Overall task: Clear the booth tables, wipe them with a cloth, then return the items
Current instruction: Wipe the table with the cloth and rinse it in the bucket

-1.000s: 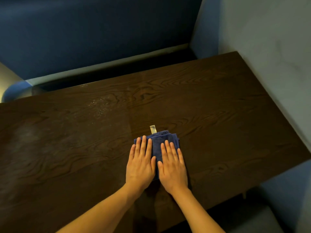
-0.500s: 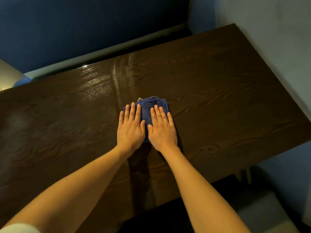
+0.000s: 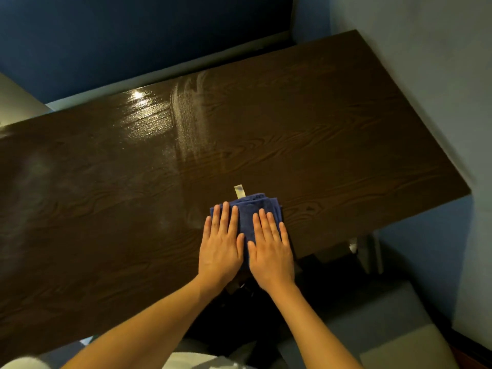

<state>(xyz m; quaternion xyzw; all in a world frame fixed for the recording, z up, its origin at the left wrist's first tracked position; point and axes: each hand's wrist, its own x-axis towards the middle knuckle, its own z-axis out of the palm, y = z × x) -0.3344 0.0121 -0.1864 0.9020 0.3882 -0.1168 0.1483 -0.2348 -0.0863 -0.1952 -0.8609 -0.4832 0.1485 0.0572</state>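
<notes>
A folded blue cloth with a pale label sticking out at its far edge lies on the dark wood-grain booth table, near the table's front edge. My left hand presses flat on the cloth's left half, fingers straight. My right hand presses flat on its right half, beside the left hand. A wet streak shines on the table beyond the cloth.
A blue padded booth backrest runs behind the table. A pale wall borders the table's right end. A grey-blue seat cushion lies below at the front right. The table's leg shows under its front right edge.
Both hands have pulled the cloth back toward the table's front edge and a little right, leaving a wet streak behind it. The label shows again.
</notes>
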